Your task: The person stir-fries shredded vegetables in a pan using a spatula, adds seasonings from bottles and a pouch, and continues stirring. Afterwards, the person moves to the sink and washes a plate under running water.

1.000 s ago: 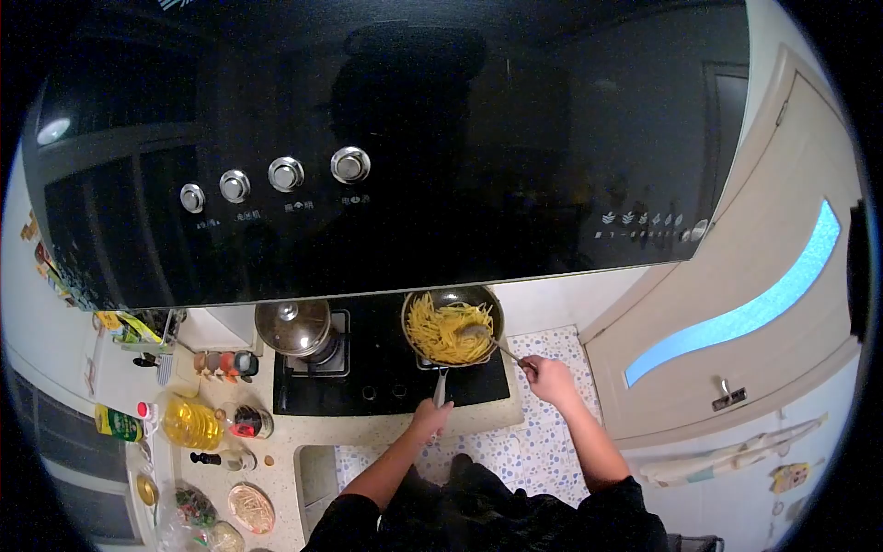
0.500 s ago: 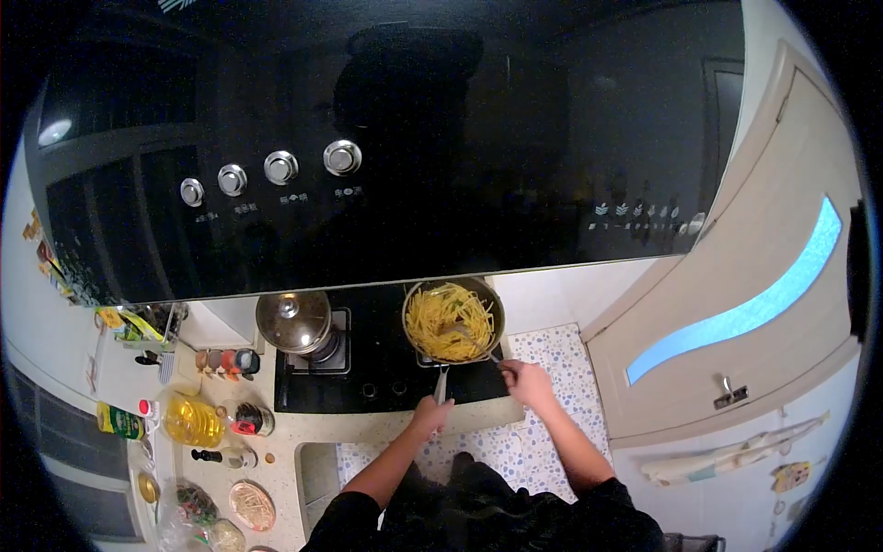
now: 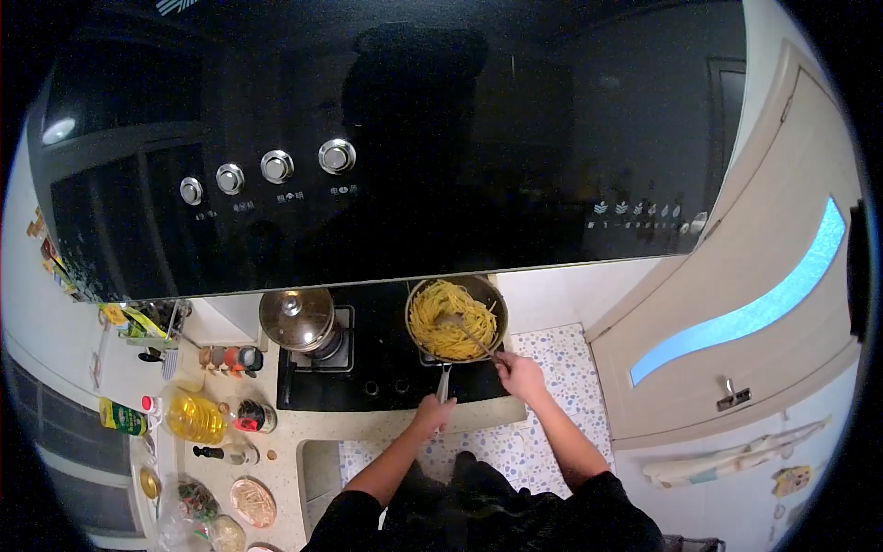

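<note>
A wok [image 3: 501, 308] with thin yellow strips of food [image 3: 440, 339], like shredded potato, sits on the right burner of the black stove. My left hand [image 3: 432, 413] is wrapped around the wok's long handle, just in front of the stove edge. My right hand [image 3: 521, 376] is closed around the handle of a spatula [image 3: 483, 348], close by the wok's lower right rim. The spatula's head rests among the strips, partly covered by them. What the head looks like in full is hidden.
A lidded pot [image 3: 296, 319] stands on the left burner. Along the left counter are spice jars [image 3: 230, 357], an oil jug [image 3: 195, 416], a dark sauce jar [image 3: 256, 416], a bottle [image 3: 230, 454] and a plate [image 3: 253, 502]. The black range hood [image 3: 441, 221] overhangs the stove.
My right hand has shifted slightly up and left with the spatula. The yellow strips have been pushed into a different heap. My left hand keeps its hold on the wok handle.
</note>
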`<state>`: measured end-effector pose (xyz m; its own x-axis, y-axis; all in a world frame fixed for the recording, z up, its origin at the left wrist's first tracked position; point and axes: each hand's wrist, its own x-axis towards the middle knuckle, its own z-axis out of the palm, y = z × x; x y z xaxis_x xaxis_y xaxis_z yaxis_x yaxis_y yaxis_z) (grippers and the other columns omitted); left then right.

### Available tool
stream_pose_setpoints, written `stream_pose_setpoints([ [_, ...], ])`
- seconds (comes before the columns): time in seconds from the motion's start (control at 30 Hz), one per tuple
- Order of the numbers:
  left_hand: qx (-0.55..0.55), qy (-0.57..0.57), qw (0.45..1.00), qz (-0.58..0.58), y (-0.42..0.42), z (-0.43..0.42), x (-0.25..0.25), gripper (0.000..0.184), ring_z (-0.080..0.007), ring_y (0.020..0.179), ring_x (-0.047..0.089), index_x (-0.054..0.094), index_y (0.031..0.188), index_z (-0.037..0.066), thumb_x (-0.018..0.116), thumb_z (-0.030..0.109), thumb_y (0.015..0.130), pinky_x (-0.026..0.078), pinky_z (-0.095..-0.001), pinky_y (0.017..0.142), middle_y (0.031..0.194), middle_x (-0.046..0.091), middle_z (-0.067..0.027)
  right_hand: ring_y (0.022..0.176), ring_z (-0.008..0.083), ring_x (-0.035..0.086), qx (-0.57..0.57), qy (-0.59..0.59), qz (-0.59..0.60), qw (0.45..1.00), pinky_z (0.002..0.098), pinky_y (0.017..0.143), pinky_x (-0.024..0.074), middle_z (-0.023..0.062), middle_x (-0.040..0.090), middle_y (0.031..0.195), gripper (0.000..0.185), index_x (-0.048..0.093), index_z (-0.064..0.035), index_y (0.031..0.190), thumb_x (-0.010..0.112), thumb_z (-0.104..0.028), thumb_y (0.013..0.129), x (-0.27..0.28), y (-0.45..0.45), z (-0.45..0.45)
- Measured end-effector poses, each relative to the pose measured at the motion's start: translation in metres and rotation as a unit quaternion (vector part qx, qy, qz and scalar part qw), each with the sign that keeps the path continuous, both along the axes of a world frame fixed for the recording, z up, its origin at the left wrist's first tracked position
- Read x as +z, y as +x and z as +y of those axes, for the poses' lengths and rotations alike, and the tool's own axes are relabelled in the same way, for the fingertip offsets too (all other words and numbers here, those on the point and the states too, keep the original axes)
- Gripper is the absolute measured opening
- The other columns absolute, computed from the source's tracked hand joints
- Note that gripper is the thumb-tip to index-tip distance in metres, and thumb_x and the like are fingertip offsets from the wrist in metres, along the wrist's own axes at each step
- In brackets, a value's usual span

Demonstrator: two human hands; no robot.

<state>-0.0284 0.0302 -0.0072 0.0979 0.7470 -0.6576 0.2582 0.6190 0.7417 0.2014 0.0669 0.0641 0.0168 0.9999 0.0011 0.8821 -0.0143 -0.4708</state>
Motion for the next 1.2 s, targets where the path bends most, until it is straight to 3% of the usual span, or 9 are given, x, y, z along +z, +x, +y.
stream_pose_setpoints([
  [0.2, -0.005, 0.005, 1.0, 0.001, -0.001, 0.001, -0.021, 0.046, -0.0224, 0.043, 0.055, 0.056, 0.104, -0.01, 0.069, 0.032, 0.09, 0.041, -0.0385, 0.039, 0.06, 0.057, -0.0121, 0.081, 0.0347, 0.069, -0.006, -0.036, -0.054, 0.998, 0.0437, 0.074, 0.056, 0.0138, 0.072, 0.09, 0.024, 0.073, -0.0162, 0.108, 0.064, -0.022, 0.087, 0.049, 0.055, -0.007],
  [0.33, -0.054, -0.036, 0.995, 0.076, 0.001, 0.004, 0.018, 0.045, -0.0226, 0.043, 0.055, 0.057, 0.105, -0.007, 0.069, 0.034, 0.09, 0.041, -0.038, 0.039, 0.064, 0.059, -0.013, 0.08, 0.0353, 0.068, 0.036, -0.035, -0.007, 0.999, 0.0451, 0.074, 0.0556, 0.0155, 0.071, 0.086, 0.026, 0.074, -0.0163, 0.106, 0.061, -0.02, 0.084, 0.099, 0.065, -0.018],
  [0.43, -0.005, 0.004, 0.999, 0.043, 0.002, -0.001, 0.008, 0.046, -0.022, 0.043, 0.055, 0.057, 0.106, -0.007, 0.068, 0.035, 0.09, 0.042, -0.0374, 0.04, 0.064, 0.059, -0.0125, 0.085, 0.0344, 0.068, 0.092, -0.085, -0.032, 0.992, 0.0422, 0.076, 0.0553, 0.015, 0.072, 0.095, 0.023, 0.074, -0.015, 0.106, 0.064, -0.02, 0.085, 0.095, 0.064, -0.012],
  [0.6, 0.002, -0.002, 1.0, 0.003, -0.002, -0.001, -0.016, 0.047, -0.0213, 0.044, 0.054, 0.057, 0.106, -0.008, 0.069, 0.034, 0.09, 0.042, -0.0371, 0.04, 0.063, 0.057, -0.0114, 0.082, 0.0366, 0.068, 0.062, -0.024, -0.041, 0.997, 0.0456, 0.074, 0.0554, 0.0157, 0.072, 0.089, 0.025, 0.072, -0.0139, 0.108, 0.062, -0.019, 0.086, 0.035, 0.027, 0.01],
  [0.8, -0.003, 0.008, 1.0, 0.017, 0.001, 0.0, -0.006, 0.047, -0.0229, 0.044, 0.055, 0.057, 0.107, -0.008, 0.07, 0.034, 0.089, 0.042, -0.0386, 0.04, 0.063, 0.058, -0.0128, 0.075, 0.0386, 0.067, 0.021, 0.075, 0.003, 0.997, 0.0468, 0.068, 0.0553, 0.0185, 0.069, 0.082, 0.025, 0.071, -0.0148, 0.11, 0.061, -0.021, 0.088, 0.019, -0.01, 0.022],
  [0.97, -0.023, 0.019, 1.0, 0.005, 0.0, 0.003, -0.046, 0.051, -0.0252, 0.042, 0.056, 0.057, 0.108, -0.008, 0.069, 0.038, 0.089, 0.042, -0.0391, 0.039, 0.06, 0.059, -0.0141, 0.075, 0.0365, 0.068, 0.013, 0.033, -0.011, 0.999, 0.047, 0.068, 0.0557, 0.0171, 0.07, 0.082, 0.027, 0.071, -0.0181, 0.112, 0.061, -0.022, 0.088, -0.005, -0.038, 0.015],
  [1.03, -0.034, 0.01, 0.999, 0.01, -0.002, 0.007, -0.051, 0.052, -0.0256, 0.042, 0.056, 0.057, 0.108, -0.009, 0.068, 0.039, 0.09, 0.042, -0.0389, 0.038, 0.059, 0.059, -0.0142, 0.075, 0.036, 0.068, 0.011, -0.013, -0.062, 0.998, 0.0465, 0.068, 0.056, 0.0164, 0.07, 0.083, 0.026, 0.071, -0.0198, 0.112, 0.061, -0.023, 0.088, 0.019, -0.036, -0.004],
  [1.13, -0.008, 0.011, 0.998, 0.063, 0.003, 0.0, -0.006, 0.042, -0.021, 0.042, 0.051, 0.052, 0.084, -0.001, 0.071, 0.036, 0.09, 0.04, -0.0388, 0.038, 0.056, 0.053, -0.0092, 0.075, 0.0362, 0.069, 0.038, -0.029, -0.128, 0.991, 0.0471, 0.067, 0.0562, 0.0157, 0.071, 0.082, 0.026, 0.071, -0.0212, 0.111, 0.06, -0.023, 0.087, 0.042, 0.0, -0.02],
  [1.2, -0.012, 0.001, 0.999, 0.049, 0.003, 0.001, -0.019, 0.047, -0.0226, 0.042, 0.054, 0.055, 0.102, -0.006, 0.069, 0.038, 0.09, 0.041, -0.0381, 0.038, 0.059, 0.057, -0.0114, 0.075, 0.0365, 0.069, 0.033, -0.027, -0.151, 0.988, 0.0477, 0.067, 0.0561, 0.0156, 0.071, 0.083, 0.026, 0.071, -0.0204, 0.111, 0.06, -0.022, 0.087, 0.05, 0.019, -0.016],
])
